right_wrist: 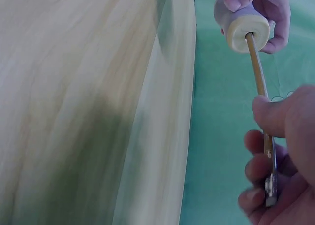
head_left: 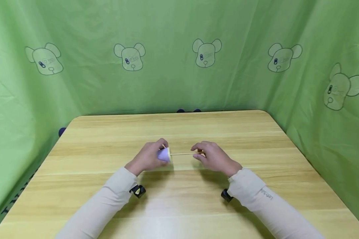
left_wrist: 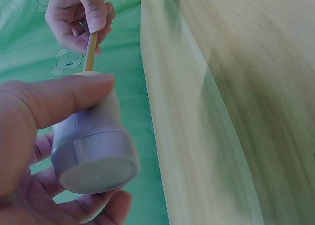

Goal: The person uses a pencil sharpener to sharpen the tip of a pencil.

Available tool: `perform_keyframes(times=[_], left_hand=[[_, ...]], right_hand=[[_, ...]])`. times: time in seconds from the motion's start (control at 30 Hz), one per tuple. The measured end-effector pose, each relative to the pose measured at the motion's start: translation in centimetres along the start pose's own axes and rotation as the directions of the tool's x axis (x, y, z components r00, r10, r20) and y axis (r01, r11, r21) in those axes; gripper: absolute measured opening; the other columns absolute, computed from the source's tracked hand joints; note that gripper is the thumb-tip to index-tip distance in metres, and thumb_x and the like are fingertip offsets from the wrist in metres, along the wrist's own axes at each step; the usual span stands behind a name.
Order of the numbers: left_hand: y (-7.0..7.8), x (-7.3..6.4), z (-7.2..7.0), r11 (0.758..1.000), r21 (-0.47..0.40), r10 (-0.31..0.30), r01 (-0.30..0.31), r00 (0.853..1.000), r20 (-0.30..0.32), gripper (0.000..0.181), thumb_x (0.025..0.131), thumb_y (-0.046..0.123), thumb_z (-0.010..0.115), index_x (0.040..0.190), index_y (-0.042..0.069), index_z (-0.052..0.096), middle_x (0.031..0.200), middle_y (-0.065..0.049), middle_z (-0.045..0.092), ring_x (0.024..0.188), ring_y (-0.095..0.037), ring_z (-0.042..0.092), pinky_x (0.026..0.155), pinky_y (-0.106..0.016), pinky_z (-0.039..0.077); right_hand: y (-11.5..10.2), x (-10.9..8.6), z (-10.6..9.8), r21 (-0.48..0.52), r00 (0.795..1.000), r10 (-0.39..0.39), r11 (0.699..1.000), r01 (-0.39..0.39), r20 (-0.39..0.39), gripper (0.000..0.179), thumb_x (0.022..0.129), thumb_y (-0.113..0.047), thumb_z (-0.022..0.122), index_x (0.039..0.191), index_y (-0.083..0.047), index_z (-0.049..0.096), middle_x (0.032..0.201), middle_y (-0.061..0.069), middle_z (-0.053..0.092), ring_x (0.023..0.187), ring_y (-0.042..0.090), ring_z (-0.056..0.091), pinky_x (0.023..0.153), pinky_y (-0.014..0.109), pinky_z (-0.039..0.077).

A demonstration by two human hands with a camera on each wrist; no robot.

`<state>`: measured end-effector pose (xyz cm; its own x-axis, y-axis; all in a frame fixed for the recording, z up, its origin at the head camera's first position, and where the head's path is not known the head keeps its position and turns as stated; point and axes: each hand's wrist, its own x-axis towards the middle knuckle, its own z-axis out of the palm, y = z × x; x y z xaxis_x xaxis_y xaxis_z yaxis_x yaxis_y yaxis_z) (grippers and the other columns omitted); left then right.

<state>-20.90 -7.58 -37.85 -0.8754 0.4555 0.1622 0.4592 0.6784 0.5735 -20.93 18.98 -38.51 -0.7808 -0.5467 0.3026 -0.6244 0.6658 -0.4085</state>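
Observation:
My left hand (head_left: 148,156) grips a small purple pencil sharpener (head_left: 163,154) by its sides, thumb on one side and fingers round the other. Its cream end face (right_wrist: 238,34) has a hole and points toward my right hand (head_left: 216,158). That hand pinches a thin yellow-brown pencil (head_left: 181,153) between thumb and fingers. One end of the pencil sits in the hole; a metal ferrule (right_wrist: 270,183) shows near the other end, by the right palm. In the left wrist view the sharpener's flat round base (left_wrist: 101,175) faces the camera. The pencil's tip is hidden inside.
Both hands are held above a light wood-grain table (head_left: 179,202). Green curtains (head_left: 167,83) printed with bear heads hang behind it and at both sides. A small black wrist camera (head_left: 138,191) is worn below each pale sleeve (head_left: 110,199).

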Motion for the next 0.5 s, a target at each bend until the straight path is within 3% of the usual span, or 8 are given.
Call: perform_keyframes(times=[0.23, 0.5], left_hand=[[-0.3, -0.2, -0.2, 0.999, -0.035, 0.01, -0.01, 1.0, -0.006, 0.05, 0.069, 0.011, 0.087, 0.11, 0.012, 0.057, 0.109, -0.014, 0.066, 0.087, -0.025, 0.062, 0.07, -0.035, 0.052], [-0.5, -0.2, -0.2, 0.996, -0.061, 0.062, -0.062, 0.998, -0.01, 0.049, 0.069, 0.012, 0.087, 0.109, 0.011, 0.059, 0.107, -0.014, 0.067, 0.084, -0.024, 0.062, 0.068, -0.033, 0.052]], right_hand=[[0.7, -0.4, 0.2, 0.028, 0.992, -0.097, 0.995, 0.1, -0.077, 0.01, 0.086, 0.0, 0.069, 0.096, -0.003, 0.068, 0.088, 0.002, 0.065, 0.077, 0.013, 0.062, 0.065, 0.027, 0.053], [1.2, -0.6, 0.3, -0.05, 0.953, -0.253, 0.968, 0.248, -0.169, 0.011, 0.084, 0.001, 0.072, 0.093, -0.003, 0.07, 0.087, 0.003, 0.066, 0.074, 0.012, 0.063, 0.062, 0.025, 0.053]])
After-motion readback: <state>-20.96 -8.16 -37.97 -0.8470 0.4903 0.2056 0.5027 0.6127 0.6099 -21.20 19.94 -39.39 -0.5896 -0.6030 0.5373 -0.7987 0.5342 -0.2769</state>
